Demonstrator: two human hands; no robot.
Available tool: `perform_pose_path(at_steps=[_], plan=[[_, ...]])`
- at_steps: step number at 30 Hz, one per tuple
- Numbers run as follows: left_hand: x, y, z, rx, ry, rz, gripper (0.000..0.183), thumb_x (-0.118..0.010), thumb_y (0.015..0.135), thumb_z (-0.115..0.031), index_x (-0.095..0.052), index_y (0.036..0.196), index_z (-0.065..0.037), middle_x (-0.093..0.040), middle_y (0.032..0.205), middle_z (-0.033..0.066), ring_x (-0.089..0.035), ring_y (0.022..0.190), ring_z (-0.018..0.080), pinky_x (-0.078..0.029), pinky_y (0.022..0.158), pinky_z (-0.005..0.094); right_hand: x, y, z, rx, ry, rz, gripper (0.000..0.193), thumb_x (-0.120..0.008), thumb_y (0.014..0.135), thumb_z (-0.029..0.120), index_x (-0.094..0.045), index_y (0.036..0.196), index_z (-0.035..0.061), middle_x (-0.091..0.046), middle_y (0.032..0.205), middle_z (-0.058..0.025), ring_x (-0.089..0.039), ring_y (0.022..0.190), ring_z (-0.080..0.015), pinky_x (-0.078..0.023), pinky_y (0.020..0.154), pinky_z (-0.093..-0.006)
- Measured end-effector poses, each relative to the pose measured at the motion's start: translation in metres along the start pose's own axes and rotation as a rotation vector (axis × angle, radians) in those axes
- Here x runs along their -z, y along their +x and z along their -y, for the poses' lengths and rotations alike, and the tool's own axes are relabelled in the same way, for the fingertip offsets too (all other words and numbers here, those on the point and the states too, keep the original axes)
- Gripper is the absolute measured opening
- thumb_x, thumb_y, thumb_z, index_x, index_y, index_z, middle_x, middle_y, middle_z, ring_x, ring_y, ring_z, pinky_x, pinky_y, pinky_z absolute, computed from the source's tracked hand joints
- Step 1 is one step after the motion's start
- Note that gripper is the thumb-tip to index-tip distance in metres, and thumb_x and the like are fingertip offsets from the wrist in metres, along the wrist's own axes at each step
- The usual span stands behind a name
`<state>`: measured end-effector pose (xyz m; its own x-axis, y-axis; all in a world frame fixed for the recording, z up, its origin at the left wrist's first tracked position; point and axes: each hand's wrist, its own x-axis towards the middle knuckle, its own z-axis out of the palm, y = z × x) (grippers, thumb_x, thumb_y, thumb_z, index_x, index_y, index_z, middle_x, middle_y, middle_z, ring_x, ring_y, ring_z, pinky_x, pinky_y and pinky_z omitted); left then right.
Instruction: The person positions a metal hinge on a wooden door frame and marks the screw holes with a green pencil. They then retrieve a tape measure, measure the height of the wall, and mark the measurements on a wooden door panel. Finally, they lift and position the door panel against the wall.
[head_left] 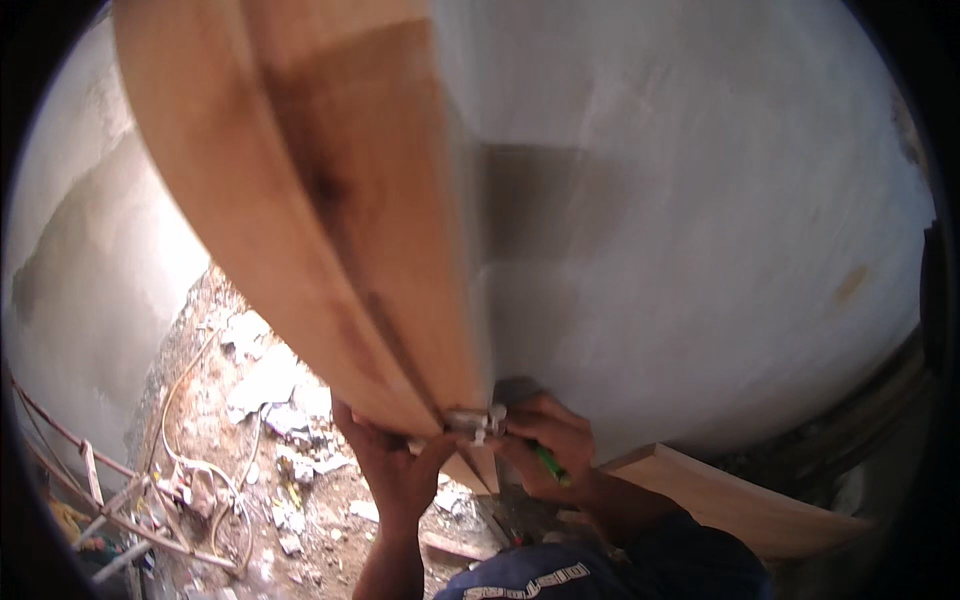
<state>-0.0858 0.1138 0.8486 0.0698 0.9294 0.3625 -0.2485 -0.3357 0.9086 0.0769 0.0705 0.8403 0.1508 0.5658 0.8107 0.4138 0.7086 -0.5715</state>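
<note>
A tall wooden door frame (400,240) stands against the grey wall, with a groove running down its length. Low on it sits a small silvery metal fitting, like a door latch or bolt (466,424). My left hand (392,465) wraps the frame's left edge, its thumb pressed to the fitting. From the right, my right hand (545,440) closes beside the fitting's other end. A thin green pencil-like stick (550,464) pokes out of that hand, slanting down to the right. Its other end is hidden by my fingers.
A pale wooden board (730,500) lies at the lower right by the wall (680,250). Torn paper and rubble (290,430) litter the ground at left. Near them, a loose cable (180,455) and crossed rods (110,510) stand at the far left.
</note>
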Motion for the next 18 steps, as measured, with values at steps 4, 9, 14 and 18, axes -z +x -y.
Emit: perform_pose_path(at_steps=[4,9,14,18], plan=[[-0.011,0.014,0.009,-0.029,-0.050,0.024,0.116,-0.090,0.065,-0.016,-0.008,0.146,0.000,-0.029,0.141,0.0146,-0.047,0.123,0.0260,-0.049,0.098,0.0385,0.002,-0.003,-0.022,0.086,-0.164,-0.042,0.023,-0.079,0.074,0.002,-0.065,0.092,-0.0023,-0.066,0.087,-0.0157,-0.066,0.075,-0.0261,-0.053,0.063,-0.0328],[-0.006,0.003,0.005,-0.366,0.277,-0.100,0.117,-0.089,0.066,-0.028,-0.012,0.148,0.002,-0.022,0.150,0.0205,-0.032,0.137,0.0310,-0.030,0.111,0.0434,-0.004,-0.012,0.003,-0.206,0.141,-0.129,0.017,-0.075,0.077,-0.002,-0.064,0.090,-0.0020,-0.063,0.089,-0.0124,-0.062,0.073,-0.0184,-0.050,0.063,-0.0297],[0.014,-0.088,0.018,-0.115,0.084,0.048,0.077,-0.074,0.084,-0.033,-0.036,0.141,0.002,-0.046,0.137,0.0206,-0.049,0.123,0.0247,-0.039,0.101,0.0357,0.023,-0.075,0.015,-0.501,0.343,0.207,0.015,-0.072,0.081,0.000,-0.064,0.094,-0.0020,-0.062,0.091,-0.0112,-0.061,0.078,-0.0160,-0.050,0.069,-0.0294],[0.025,-0.161,0.056,0.403,-0.132,0.099,0.042,-0.056,0.098,-0.019,-0.046,0.133,0.001,-0.066,0.109,0.0154,-0.063,0.099,0.0181,-0.051,0.086,0.0314,0.017,-0.129,0.000,-0.665,0.270,0.606,0.015,-0.070,0.086,0.006,-0.065,0.099,-0.0006,-0.064,0.091,-0.0092,-0.062,0.080,-0.0157,-0.050,0.072,-0.0303]])
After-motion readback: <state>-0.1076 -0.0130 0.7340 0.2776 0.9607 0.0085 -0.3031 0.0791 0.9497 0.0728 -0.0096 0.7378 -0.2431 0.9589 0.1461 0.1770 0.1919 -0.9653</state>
